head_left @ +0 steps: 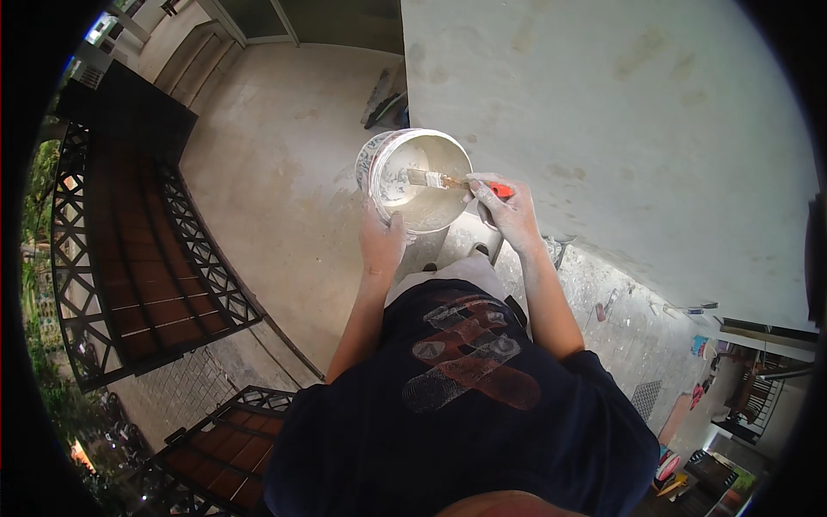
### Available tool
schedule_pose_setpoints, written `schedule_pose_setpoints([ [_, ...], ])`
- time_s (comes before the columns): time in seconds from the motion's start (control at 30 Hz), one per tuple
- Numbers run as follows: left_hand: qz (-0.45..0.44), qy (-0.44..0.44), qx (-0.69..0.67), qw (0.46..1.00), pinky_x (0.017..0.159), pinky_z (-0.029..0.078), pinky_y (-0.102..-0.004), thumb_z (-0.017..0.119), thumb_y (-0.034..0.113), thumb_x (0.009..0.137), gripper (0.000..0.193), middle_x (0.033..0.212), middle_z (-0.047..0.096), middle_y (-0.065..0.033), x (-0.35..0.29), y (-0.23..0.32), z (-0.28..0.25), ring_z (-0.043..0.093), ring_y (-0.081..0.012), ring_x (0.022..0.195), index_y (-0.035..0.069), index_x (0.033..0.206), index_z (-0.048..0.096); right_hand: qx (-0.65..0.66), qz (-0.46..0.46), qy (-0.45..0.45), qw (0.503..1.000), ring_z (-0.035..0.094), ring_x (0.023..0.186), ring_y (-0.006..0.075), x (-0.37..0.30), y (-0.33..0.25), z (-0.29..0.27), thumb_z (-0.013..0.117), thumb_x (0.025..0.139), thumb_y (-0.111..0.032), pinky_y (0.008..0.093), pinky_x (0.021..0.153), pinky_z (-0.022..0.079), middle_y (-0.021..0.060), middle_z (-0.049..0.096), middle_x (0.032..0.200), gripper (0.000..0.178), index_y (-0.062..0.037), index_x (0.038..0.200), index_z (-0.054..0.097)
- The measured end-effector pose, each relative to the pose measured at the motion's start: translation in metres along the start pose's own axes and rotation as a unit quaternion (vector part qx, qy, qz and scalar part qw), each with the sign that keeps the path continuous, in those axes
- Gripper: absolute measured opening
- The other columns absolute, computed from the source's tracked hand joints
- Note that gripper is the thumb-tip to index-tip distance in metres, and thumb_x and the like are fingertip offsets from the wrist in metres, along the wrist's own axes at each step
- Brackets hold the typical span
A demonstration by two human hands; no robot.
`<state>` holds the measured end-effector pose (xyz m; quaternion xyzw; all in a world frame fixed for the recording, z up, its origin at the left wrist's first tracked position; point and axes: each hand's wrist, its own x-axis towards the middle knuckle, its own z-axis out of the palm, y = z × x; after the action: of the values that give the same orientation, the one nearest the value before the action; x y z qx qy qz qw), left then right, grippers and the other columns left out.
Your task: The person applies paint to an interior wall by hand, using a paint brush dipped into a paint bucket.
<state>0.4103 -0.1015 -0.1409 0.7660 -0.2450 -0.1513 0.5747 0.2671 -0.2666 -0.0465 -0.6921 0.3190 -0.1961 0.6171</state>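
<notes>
The fingers of the right hand (510, 214) are pinching together around the brush (446, 181), clamping its handle while the orange end is poking out behind the knuckles. This grip is probably leaving the wrist free to angle the bristles, which are pointing left over the mouth of the bucket (372, 168); whether they are touching its inside cannot be told. The left hand (382, 246) is clamping the bucket's near left side, its thumb lying by the rim and its other fingers mostly hiding from view. The bucket is hanging in front of the body, tilting its opening toward the wearer and the brush, likely so that the inside is showing and lying within easy reach. Whitish residue is coating its inner wall, and pale smears are covering both hands. Nearer the body, a dark shirt (457, 422) and light trousers (461, 274) are showing below the forearms. Farther out, a pale wall (594, 103) is rising on the right, a smooth floor (284, 146) is spreading on the left, and a black lattice frame (185, 211) is standing beyond its edge
</notes>
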Motion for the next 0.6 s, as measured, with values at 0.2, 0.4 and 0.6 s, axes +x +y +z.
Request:
schedule_pose_setpoints([
  [0.2, -0.055, -0.019, -0.015, 0.998, 0.102, 0.045, -0.0382, 0.06, 0.002, 0.086, 0.055, 0.127, 0.061, -0.0214, 0.002, -0.012, 0.006, 0.061, -0.0317, 0.117, -0.004, 0.139, 0.045, 0.114, 0.002, 0.036, 0.993, 0.052, 0.056, 0.0074, -0.008, -0.016, -0.014, 0.064, 0.098, -0.017, 0.0191, 0.043, 0.034, 0.0083, 0.068, 0.086, 0.026, 0.0026, 0.114, 0.068],
  [0.4, -0.08, -0.049, -0.036, 0.995, 0.099, 0.047, -0.037, 0.059, 0.001, 0.085, 0.053, 0.125, 0.062, -0.0197, 0.001, -0.02, 0.006, 0.062, -0.0286, 0.114, -0.004, 0.136, 0.047, 0.132, -0.129, 0.076, 0.98, 0.056, 0.063, 0.0102, 0.004, -0.036, -0.024, 0.064, 0.097, -0.009, 0.0211, 0.045, 0.04, 0.0142, 0.065, 0.099, 0.021, 0.0045, 0.112, 0.067],
  [0.6, -0.059, -0.035, -0.034, 0.997, 0.099, 0.047, -0.0424, 0.063, 0.011, 0.084, 0.056, 0.123, 0.062, -0.0289, 0.004, -0.031, 0.012, 0.061, -0.0408, 0.116, -0.008, 0.135, 0.048, -0.081, -0.316, 0.146, 0.934, 0.06, 0.077, 0.0128, 0.041, -0.058, -0.043, 0.069, 0.09, -0.002, 0.0264, 0.06, 0.049, 0.0085, 0.062, 0.1, 0.017, -0.0003, 0.107, 0.069],
])
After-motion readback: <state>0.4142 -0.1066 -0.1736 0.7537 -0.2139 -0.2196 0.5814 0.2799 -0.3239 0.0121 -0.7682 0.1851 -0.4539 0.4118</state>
